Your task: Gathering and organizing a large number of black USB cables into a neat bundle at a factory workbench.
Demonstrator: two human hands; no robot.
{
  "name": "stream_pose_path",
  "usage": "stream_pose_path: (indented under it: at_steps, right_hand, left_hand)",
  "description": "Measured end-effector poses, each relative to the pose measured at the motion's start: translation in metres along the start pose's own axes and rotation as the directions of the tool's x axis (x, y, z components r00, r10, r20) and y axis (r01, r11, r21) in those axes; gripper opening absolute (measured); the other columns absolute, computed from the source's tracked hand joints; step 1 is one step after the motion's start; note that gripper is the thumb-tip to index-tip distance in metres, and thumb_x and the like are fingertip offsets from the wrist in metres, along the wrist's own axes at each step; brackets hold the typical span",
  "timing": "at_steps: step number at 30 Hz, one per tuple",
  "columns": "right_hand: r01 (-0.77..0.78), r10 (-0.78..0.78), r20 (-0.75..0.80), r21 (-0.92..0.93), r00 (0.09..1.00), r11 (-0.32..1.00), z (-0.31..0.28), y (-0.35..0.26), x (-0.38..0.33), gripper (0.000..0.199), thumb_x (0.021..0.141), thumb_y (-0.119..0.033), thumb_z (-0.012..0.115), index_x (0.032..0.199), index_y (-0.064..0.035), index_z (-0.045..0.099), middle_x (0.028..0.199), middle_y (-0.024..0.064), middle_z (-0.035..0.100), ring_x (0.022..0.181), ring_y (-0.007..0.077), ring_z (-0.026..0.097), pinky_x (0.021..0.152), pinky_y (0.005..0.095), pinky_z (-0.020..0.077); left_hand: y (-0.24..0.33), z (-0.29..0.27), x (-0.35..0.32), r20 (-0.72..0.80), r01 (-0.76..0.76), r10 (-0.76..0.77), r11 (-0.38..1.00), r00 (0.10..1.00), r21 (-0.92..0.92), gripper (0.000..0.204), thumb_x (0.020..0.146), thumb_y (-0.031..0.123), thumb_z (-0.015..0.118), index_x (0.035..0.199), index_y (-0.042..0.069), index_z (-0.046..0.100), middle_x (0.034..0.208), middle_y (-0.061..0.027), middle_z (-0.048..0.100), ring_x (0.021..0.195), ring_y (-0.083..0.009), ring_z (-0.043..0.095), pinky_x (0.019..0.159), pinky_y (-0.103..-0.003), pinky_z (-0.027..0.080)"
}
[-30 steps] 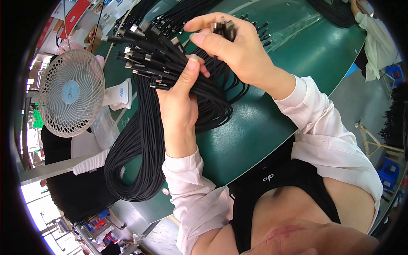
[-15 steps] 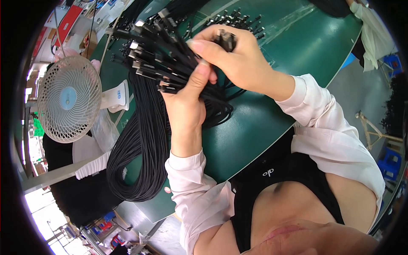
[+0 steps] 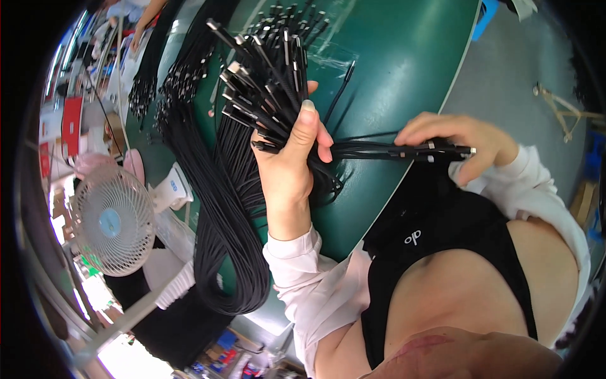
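Note:
My left hand [image 3: 291, 163] grips a thick bundle of black cables [image 3: 262, 101] whose metal-tipped connector ends fan out above my fingers. The long loops of that bundle [image 3: 230, 252] hang down over the green table's [image 3: 404, 69] near edge. My right hand [image 3: 456, 140] pinches a few black cable ends [image 3: 404, 151] and holds them stretched sideways out of the bundle, level with my left thumb. Both sleeves are pale pink.
A white desk fan [image 3: 113, 221] stands at the left by the table edge. More black cable bundles [image 3: 151, 69] lie farther up the table. Another person's hand [image 3: 142, 28] shows at the top left. Red boxes and clutter sit at the far left.
My right hand has pulled away to the right, drawing a few cable ends out of the bundle. My left hand with the bundle has shifted right in the view as my head turned.

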State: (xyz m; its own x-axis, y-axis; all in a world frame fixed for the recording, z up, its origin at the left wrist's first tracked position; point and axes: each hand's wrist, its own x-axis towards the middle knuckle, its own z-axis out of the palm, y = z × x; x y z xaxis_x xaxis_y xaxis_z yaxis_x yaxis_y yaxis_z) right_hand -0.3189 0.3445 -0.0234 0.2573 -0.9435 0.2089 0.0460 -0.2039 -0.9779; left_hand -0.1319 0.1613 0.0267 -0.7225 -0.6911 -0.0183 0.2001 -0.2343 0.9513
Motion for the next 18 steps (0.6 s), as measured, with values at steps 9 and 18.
stream_pose_path:
  at_steps: [9,18]
  right_hand:
    - [-0.076,-0.071,-0.573,-0.228,0.817,0.971,-0.021,-0.027,0.035,0.032,0.085,-0.015,0.055,0.113,0.0011,0.053,0.085,0.0041,0.058,0.078,0.0086,0.055,0.069,0.0204,0.0443]
    - [0.191,-0.189,-0.496,-0.047,0.848,0.980,0.018,-0.015,0.099,0.012,0.083,-0.009,0.060,0.087,0.0022,0.057,0.077,0.0020,0.057,0.073,0.0072,0.053,0.066,0.0209,0.0442]
  left_hand:
    - [-0.014,0.014,-0.010,0.038,0.109,-0.116,0.982,0.993,0.152,0.020,0.079,0.007,0.061,0.092,-0.007,0.056,0.067,-0.0105,0.057,0.046,-0.0129,0.049,0.041,-0.022,0.038]
    - [-0.015,0.009,-0.028,-0.082,-0.061,0.064,0.997,0.995,0.040,0.017,0.080,0.006,0.061,0.091,-0.004,0.055,0.073,-0.0106,0.057,0.053,-0.0135,0.050,0.040,-0.023,0.040]
